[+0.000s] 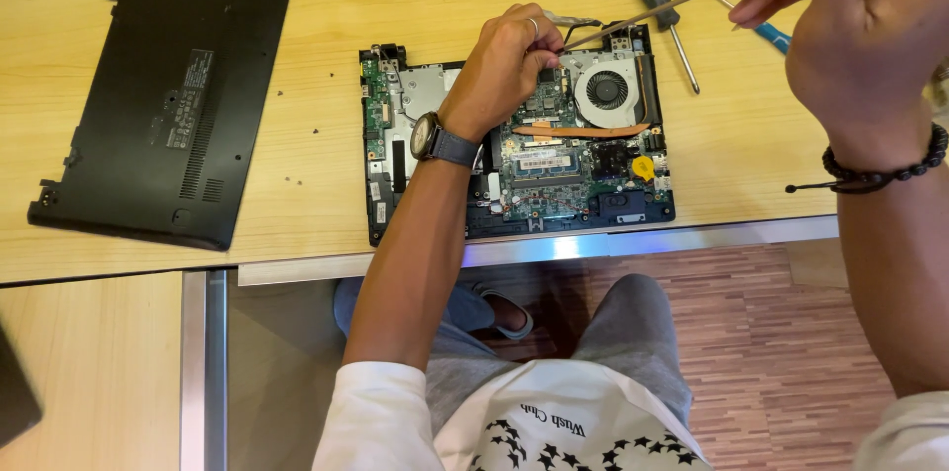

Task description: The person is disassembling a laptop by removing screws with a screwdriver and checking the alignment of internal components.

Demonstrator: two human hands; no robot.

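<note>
An opened laptop base [554, 165] lies on the wooden table [326, 16], its circuit board, round fan [606, 90] and copper heat pipe exposed. My left hand [504, 61], with a ring and a wristwatch, rests on the board's far edge, fingertips pinched near the fan's left side. My right hand [860, 26], wearing a black bead bracelet, grips the dark handle of a long screwdriver [682, 1]. Its shaft slants down to the left, and the tip meets the board by my left fingertips.
The removed black bottom cover [163, 100] lies at the table's left. A second screwdriver [664, 11] and a blue-handled tool [771, 33] lie beyond the laptop. Small screws [301, 135] are scattered between cover and laptop. The table's metal edge [554, 249] runs just below the laptop.
</note>
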